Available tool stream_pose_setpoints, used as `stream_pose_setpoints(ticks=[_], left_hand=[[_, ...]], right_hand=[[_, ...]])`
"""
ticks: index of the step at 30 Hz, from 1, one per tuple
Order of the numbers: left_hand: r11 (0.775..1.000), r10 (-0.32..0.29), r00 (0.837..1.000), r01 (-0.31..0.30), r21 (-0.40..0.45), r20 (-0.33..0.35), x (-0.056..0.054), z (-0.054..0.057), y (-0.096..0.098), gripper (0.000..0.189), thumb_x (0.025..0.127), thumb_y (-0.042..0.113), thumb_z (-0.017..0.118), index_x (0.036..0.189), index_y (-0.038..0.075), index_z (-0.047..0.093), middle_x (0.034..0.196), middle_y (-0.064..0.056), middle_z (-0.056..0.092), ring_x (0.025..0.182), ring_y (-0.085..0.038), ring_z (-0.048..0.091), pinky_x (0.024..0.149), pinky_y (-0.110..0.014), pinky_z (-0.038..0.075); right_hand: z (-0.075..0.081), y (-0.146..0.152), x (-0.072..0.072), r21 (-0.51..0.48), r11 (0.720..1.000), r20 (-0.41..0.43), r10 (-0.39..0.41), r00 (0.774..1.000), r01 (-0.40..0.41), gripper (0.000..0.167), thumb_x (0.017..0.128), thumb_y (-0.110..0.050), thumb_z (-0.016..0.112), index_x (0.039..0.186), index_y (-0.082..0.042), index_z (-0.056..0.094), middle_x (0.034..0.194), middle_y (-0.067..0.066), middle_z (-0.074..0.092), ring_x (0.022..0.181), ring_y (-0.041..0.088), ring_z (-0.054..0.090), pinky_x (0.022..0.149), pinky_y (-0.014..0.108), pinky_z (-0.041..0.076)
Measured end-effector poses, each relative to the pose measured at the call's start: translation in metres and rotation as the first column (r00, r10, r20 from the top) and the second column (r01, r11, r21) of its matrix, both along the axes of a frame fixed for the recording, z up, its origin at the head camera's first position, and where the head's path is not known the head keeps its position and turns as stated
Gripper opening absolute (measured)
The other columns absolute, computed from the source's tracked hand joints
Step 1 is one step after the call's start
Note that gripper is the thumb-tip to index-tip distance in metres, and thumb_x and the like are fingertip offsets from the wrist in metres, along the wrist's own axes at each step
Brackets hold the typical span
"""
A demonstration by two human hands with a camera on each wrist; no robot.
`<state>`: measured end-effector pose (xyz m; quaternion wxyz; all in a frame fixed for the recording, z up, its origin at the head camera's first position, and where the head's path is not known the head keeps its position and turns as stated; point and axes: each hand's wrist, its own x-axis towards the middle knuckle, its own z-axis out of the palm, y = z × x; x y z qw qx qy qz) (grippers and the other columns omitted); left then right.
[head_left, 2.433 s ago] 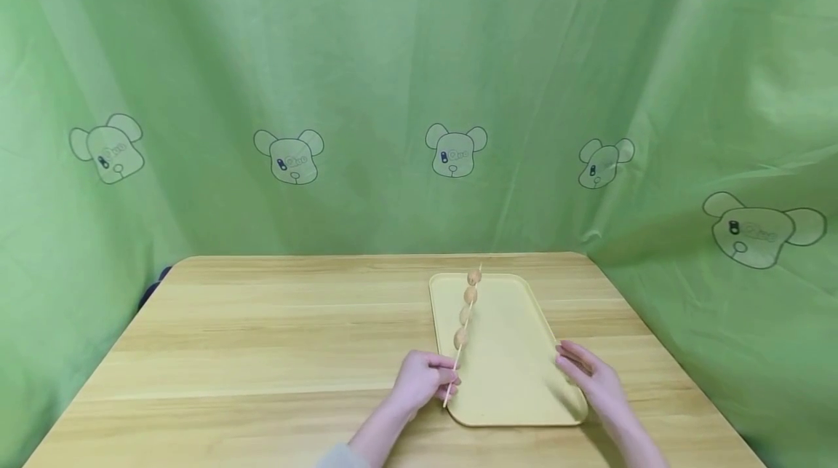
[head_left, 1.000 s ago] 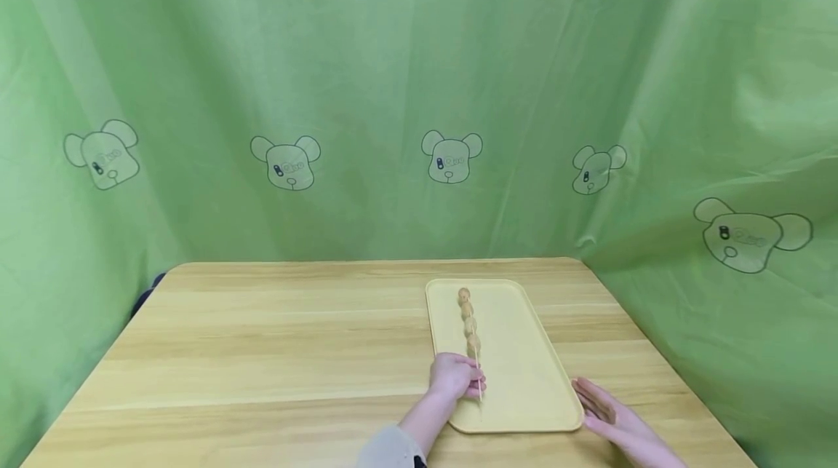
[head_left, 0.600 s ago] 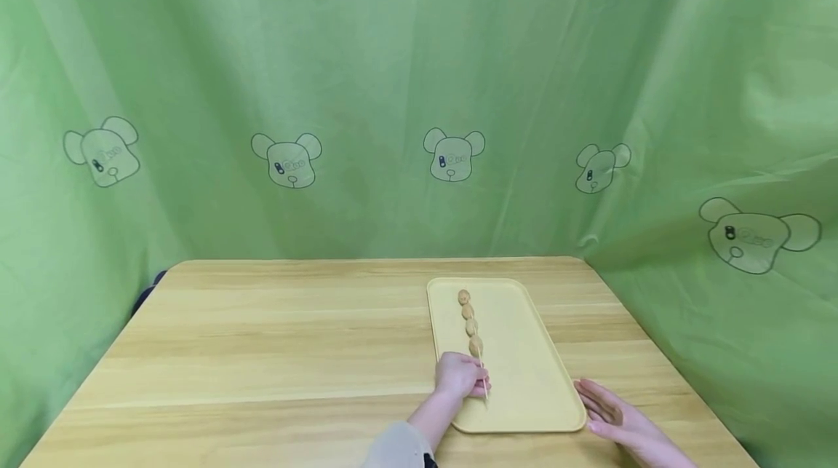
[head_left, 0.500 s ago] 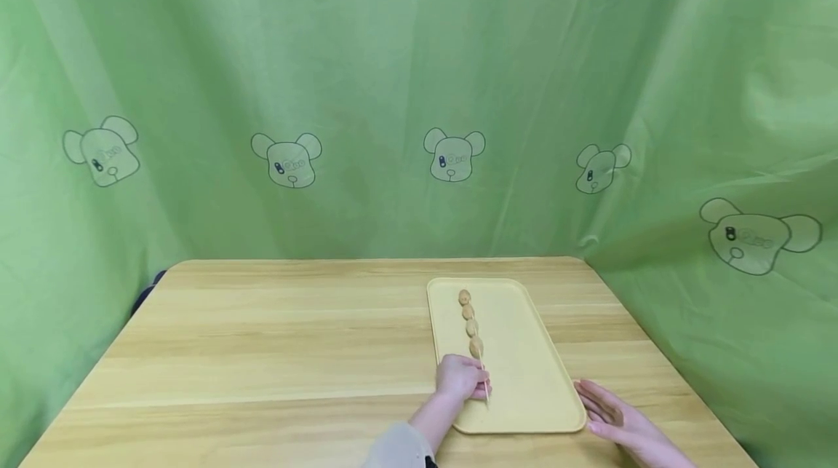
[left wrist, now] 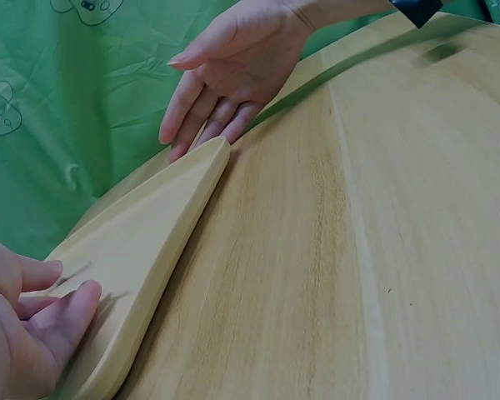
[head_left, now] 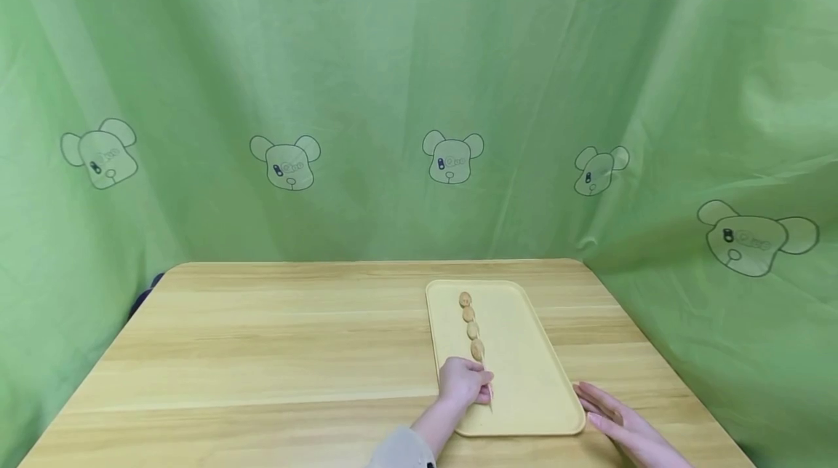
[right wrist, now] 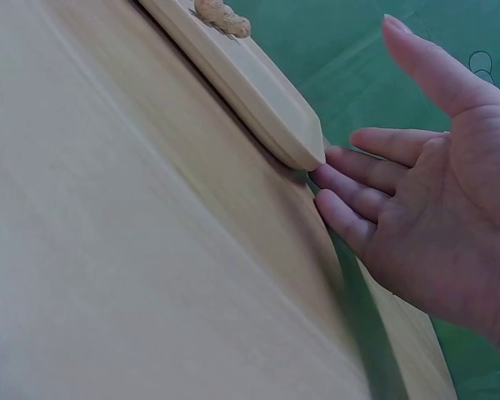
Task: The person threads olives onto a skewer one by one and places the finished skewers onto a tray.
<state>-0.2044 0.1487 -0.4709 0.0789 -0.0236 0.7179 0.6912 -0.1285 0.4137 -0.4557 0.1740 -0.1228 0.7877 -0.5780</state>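
Observation:
A skewer of several brown, ball-like food pieces point(head_left: 473, 330) lies lengthwise along the left half of a pale yellow tray point(head_left: 530, 381). My left hand point(head_left: 461, 381) is low over the tray's near left part, thumb and fingers pinching the bare stick end. In the left wrist view, that hand point(left wrist: 25, 321) hides most of the stick. My right hand point(head_left: 618, 421) is held with fingers extended, fingertips at the tray's near right corner. The right wrist view shows its palm point(right wrist: 450, 200) facing the camera, holding nothing, and the brown pieces point(right wrist: 222, 17) over the tray rim.
The tray rests on a light wooden table point(head_left: 262, 351), toward its right side. A green curtain point(head_left: 366, 89) with printed bear heads hangs behind the table and along both sides.
The left hand has lowered the skewer from a raised slant down onto the tray, moving slightly right. The right hand has slid from the tray's right edge toward its near corner.

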Motion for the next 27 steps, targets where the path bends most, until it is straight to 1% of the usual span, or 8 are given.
stream_pose_setpoints(ticks=[2,6,10,14,16,19,22,27], left_hand=[[1.0,-0.006,1.0,0.006,-0.009,-0.016,0.0,0.001,0.0,0.011,0.077,-0.002,0.069,0.085,-0.009,0.066,0.059,-0.009,0.062,0.049,-0.015,0.061,0.048,-0.024,0.051],[1.0,0.001,0.999,-0.002,-0.016,-0.032,-0.004,0.003,-0.002,0.01,0.078,0.001,0.07,0.084,-0.006,0.064,0.061,-0.008,0.062,0.05,-0.014,0.061,0.049,-0.025,0.052],[1.0,0.016,0.999,-0.017,-0.016,-0.038,-0.008,0.006,-0.011,0.013,0.078,0.001,0.07,0.086,-0.006,0.064,0.062,-0.011,0.063,0.049,-0.015,0.061,0.048,-0.026,0.052],[1.0,0.025,0.998,-0.026,-0.014,-0.057,-0.014,0.011,-0.026,0.015,0.079,0.004,0.069,0.089,-0.006,0.065,0.066,-0.011,0.064,0.049,-0.012,0.059,0.048,-0.026,0.051],[1.0,0.025,0.998,-0.025,0.0,-0.063,-0.019,0.015,-0.035,0.016,0.081,0.006,0.069,0.091,-0.006,0.065,0.069,-0.011,0.065,0.051,-0.011,0.059,0.049,-0.027,0.051],[1.0,0.018,0.997,-0.017,0.015,-0.073,-0.025,0.023,-0.051,0.018,0.083,0.008,0.067,0.094,-0.006,0.065,0.073,-0.013,0.065,0.053,-0.011,0.059,0.053,-0.029,0.052],[0.999,0.026,0.996,-0.023,0.027,-0.082,-0.031,0.029,-0.07,0.02,0.084,0.01,0.066,0.096,-0.006,0.065,0.075,-0.014,0.065,0.056,-0.012,0.06,0.057,-0.032,0.053],[0.998,0.058,0.992,-0.057,0.011,-0.112,-0.039,0.036,-0.108,0.025,0.088,0.014,0.061,0.101,-0.008,0.064,0.079,-0.018,0.065,0.063,-0.018,0.062,0.063,-0.036,0.054]], right_hand=[[0.003,-0.002,0.0,0.066,0.997,0.014,-0.052,0.999,0.051,0.059,0.102,-0.015,0.033,0.138,0.018,0.0,0.145,0.034,0.002,0.111,-0.018,0.033,0.087,0.008,0.03],[0.007,-0.005,-0.002,0.13,0.985,0.027,-0.119,0.993,0.114,0.061,0.102,-0.021,0.035,0.142,0.013,0.005,0.147,0.031,0.007,0.109,-0.02,0.032,0.086,0.009,0.03],[0.009,-0.008,-0.004,0.126,0.983,0.012,-0.139,0.99,0.137,0.059,0.102,-0.021,0.035,0.142,0.013,0.007,0.147,0.031,0.011,0.109,-0.02,0.031,0.087,0.01,0.03],[0.011,-0.011,-0.009,0.13,0.976,-0.006,-0.176,0.984,0.175,0.059,0.102,-0.023,0.034,0.142,0.012,0.008,0.146,0.031,0.015,0.108,-0.019,0.033,0.088,0.011,0.031],[0.014,-0.014,-0.012,0.164,0.964,-0.038,-0.205,0.978,0.208,0.059,0.102,-0.024,0.035,0.142,0.011,0.01,0.146,0.029,0.019,0.116,-0.01,0.035,0.093,0.018,0.033],[0.019,-0.02,-0.017,0.216,0.939,-0.1,-0.252,0.963,0.268,0.06,0.101,-0.029,0.036,0.142,0.009,0.014,0.146,0.026,0.022,0.129,0.017,0.032,0.102,0.039,0.029],[0.027,-0.03,-0.024,0.253,0.915,-0.192,-0.27,0.944,0.313,0.061,0.101,-0.031,0.038,0.142,0.009,0.017,0.145,0.026,0.025,0.13,0.041,0.024,0.1,0.056,0.021],[0.043,-0.051,-0.036,0.255,0.911,-0.288,-0.248,0.925,0.324,0.06,0.1,-0.03,0.04,0.141,0.009,0.022,0.144,0.028,0.026,0.129,0.048,0.024,0.1,0.059,0.021]])
